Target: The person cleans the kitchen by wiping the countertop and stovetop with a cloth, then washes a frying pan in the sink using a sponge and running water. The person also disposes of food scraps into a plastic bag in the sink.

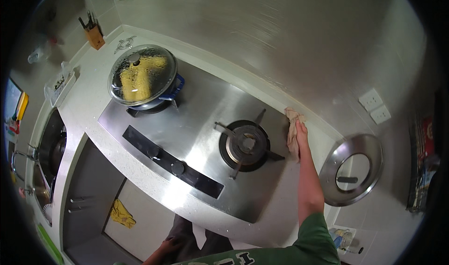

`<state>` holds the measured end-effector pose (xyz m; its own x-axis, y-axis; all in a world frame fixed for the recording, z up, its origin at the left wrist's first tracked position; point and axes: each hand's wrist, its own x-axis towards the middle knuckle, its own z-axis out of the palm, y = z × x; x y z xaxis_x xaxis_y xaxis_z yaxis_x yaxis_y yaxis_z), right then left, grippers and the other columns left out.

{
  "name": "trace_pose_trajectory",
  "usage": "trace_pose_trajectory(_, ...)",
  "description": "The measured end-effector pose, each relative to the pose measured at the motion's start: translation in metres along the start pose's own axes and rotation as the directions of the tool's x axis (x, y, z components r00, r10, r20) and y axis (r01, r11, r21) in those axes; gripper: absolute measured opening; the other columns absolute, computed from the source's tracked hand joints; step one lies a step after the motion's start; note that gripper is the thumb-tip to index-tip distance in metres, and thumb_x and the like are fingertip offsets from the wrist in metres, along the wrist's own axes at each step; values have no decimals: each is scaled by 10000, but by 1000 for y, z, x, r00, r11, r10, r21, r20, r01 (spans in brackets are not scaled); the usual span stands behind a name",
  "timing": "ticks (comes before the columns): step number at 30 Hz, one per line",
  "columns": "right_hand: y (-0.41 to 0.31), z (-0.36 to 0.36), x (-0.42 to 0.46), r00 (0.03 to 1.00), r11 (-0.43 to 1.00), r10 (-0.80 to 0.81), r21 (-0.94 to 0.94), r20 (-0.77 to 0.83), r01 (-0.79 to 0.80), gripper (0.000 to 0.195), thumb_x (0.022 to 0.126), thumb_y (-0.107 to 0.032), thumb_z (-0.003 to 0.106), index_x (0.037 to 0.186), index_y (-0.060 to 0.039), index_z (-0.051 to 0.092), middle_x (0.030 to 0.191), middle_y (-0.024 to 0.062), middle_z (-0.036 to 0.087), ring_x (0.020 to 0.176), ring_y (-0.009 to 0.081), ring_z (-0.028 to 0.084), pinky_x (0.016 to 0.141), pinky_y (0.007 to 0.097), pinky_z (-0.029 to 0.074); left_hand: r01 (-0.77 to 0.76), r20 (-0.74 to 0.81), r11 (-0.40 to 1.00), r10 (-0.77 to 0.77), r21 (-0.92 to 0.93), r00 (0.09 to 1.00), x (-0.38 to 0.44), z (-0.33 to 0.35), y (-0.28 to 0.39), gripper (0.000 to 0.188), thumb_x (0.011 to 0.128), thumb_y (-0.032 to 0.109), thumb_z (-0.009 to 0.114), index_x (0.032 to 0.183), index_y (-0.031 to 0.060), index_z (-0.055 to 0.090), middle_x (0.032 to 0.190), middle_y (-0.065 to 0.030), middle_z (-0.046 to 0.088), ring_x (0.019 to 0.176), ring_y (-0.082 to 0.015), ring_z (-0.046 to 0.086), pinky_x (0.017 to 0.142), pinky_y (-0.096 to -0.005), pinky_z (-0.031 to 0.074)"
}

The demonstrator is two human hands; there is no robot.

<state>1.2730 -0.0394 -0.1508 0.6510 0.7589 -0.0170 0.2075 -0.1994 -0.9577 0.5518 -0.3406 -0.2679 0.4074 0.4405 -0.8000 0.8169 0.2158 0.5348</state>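
My right hand (301,129) grips a crumpled pinkish-beige cloth (292,126), which rests along the right edge of the stainless-steel gas cooktop (200,114). Just left of the cloth is the bare right burner (248,144), with its pan-support arms spread around it. Low in the view, my left hand (171,245) hangs beside my dark-clad thigh; its fingers are too unclear to read. A blue pot (154,104) stands on the left burner. Through its fogged glass lid (164,81) yellow corn cobs (136,84) show.
A large ring-rimmed steel lid (372,174) leans against the wall at right. Control knobs (178,167) line the cooktop's front. The sink (52,145), a knife block (94,37) and a wire trivet (125,45) are at left. A yellow cloth (122,214) lies below the counter.
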Motion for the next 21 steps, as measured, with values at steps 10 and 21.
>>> trace_pose_trajectory(10, -85, 55, 39, 855, 915, 389, -34, 344, -403, 384, 890, -357, 573, 1113, -44, 571, 1003, 58, 633, 890, 158, 608, 752, 319, 503, 66, -79, 995, -59, 78, 995, 7, -40, -36, 503, 773, 513, 553, 1198, 243, 576, 1166, -174, 565, 1122, -405, 456, 947, -529, 353)
trace_pose_trajectory(21, -198, 354, 70, 680, 954, 282, -271, 676, -125, 436, 900, -372, 559, 1178, -36, 548, 1074, 41, 607, 963, 125, 561, 834, 263, 451, 158, -137, 979, -176, -131, 975, 15, -76, -53, 498, 778, 520, 600, 1132, 169, 615, 1023, -277, 593, 900, -442, 569, 794, -488, 478)
